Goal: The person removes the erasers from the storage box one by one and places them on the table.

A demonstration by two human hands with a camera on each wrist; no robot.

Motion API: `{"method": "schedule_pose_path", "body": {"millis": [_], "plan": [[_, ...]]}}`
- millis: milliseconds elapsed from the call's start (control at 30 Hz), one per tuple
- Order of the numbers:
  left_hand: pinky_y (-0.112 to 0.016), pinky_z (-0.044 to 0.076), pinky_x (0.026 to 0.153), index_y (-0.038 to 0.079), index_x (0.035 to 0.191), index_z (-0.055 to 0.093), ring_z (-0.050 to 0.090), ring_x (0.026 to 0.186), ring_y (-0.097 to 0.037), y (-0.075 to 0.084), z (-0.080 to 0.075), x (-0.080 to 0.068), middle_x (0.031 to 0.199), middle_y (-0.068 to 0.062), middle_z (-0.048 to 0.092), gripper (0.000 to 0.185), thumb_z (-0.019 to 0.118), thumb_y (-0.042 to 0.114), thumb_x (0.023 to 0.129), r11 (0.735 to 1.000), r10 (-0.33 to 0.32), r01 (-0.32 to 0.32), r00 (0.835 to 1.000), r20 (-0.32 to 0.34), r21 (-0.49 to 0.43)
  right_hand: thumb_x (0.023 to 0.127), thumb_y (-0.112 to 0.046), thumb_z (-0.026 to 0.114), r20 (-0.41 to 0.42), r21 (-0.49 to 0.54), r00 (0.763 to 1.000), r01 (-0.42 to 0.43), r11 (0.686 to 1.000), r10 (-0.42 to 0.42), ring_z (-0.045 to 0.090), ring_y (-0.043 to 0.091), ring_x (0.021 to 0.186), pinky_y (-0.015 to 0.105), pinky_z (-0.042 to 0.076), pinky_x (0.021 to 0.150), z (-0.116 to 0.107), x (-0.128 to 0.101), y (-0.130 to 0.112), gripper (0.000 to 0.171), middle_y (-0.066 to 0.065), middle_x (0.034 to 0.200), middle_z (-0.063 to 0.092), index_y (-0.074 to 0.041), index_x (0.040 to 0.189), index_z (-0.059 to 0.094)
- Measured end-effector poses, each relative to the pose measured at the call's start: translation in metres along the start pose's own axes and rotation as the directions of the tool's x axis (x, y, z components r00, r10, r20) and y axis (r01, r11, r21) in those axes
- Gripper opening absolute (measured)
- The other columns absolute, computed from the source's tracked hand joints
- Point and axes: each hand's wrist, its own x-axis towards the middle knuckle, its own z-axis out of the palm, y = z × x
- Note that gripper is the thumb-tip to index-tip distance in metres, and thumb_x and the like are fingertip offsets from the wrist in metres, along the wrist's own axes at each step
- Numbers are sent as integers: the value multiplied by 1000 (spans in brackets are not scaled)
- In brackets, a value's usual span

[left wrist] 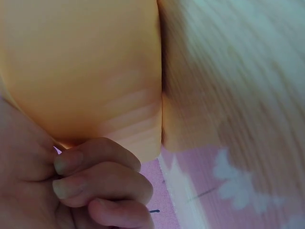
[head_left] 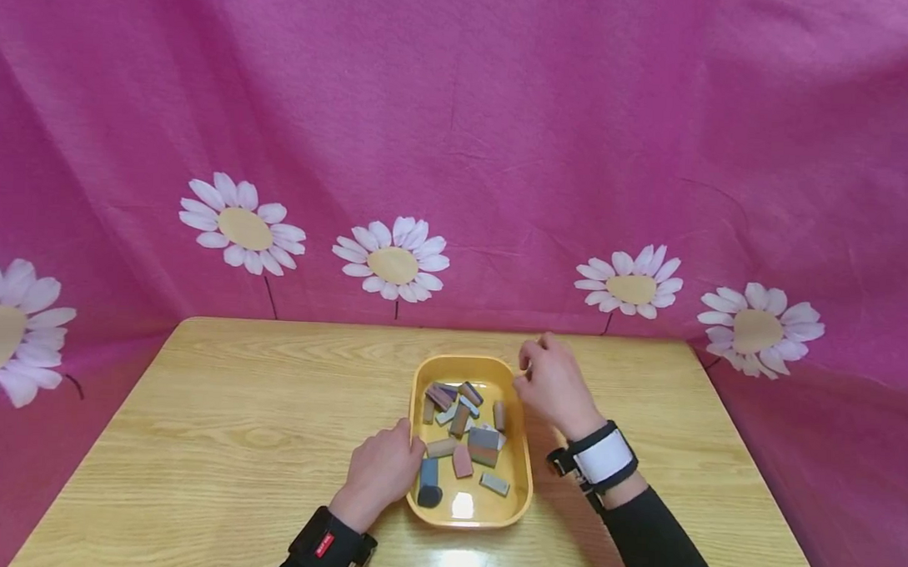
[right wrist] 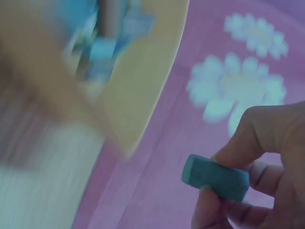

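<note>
A yellow tray (head_left: 472, 363) sits on the wooden table (head_left: 232, 409) and holds several small erasers, among them a grey and red block (head_left: 482, 445) and a dark blue one (head_left: 428, 483). My left hand (head_left: 380, 473) grips the tray's left rim. In the left wrist view its curled fingers (left wrist: 105, 183) press against the tray's outer wall (left wrist: 86, 62). My right hand (head_left: 551, 383) hovers over the tray's far right corner. The right wrist view shows its fingers (right wrist: 252, 138) pinching a teal eraser (right wrist: 217, 177), with the tray (right wrist: 143, 62) blurred behind.
A pink cloth printed with white daisies (head_left: 393, 260) hangs behind the table and drapes past its sides. Bare wood stretches left of the tray, and a narrower strip (head_left: 682, 425) lies to its right. Both wrists wear black straps.
</note>
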Motion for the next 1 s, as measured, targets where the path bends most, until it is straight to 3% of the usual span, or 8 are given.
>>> {"method": "schedule_pose_path", "body": {"millis": [267,500,600,733,900,1000], "plan": [[-32,31,48,6,104,58,47,52,-19,-2,-1,2,63,-3,48,29,45,31,97,1000,4,-4,1000,-4,8,76,-10,64,96,-75,979,-172,982,179,49,26,70,35,37,61,3,-10,84,9,12,78,51,-4,75,57],[-32,30,48,6,102,57,47,52,-20,-1,0,2,63,-3,47,28,45,31,97,1000,5,-5,1000,7,4,84,-15,61,176,-138,951,-232,963,254,54,28,73,40,42,66,8,-15,110,15,15,82,57,-1,85,61],[-32,30,48,6,103,58,46,52,-20,-1,0,2,63,-3,47,28,46,31,97,1000,-1,1,1000,11,6,84,-16,61,172,-139,954,-224,965,246,56,29,77,43,45,69,6,-15,103,17,16,86,59,0,90,63],[-32,29,48,6,105,58,47,52,-19,-1,0,1,63,-3,47,30,45,32,97,1000,-9,9,1000,16,5,80,-14,64,131,-140,977,-149,979,168,58,32,80,46,47,73,0,-8,79,18,16,88,61,-1,93,65],[-32,30,49,5,106,58,47,53,-19,-1,1,1,63,-4,47,30,46,32,97,1000,-6,6,1000,15,-1,79,-16,69,97,-126,995,-26,992,38,61,33,88,47,48,78,-4,3,31,23,13,91,63,-5,99,65],[-31,30,49,7,104,57,47,53,-19,-1,1,2,63,-3,47,28,46,32,97,1000,-3,3,1000,9,-7,80,-18,70,134,-89,991,28,996,-16,60,30,93,45,50,81,-4,8,-3,26,11,95,63,-8,104,66]]}}
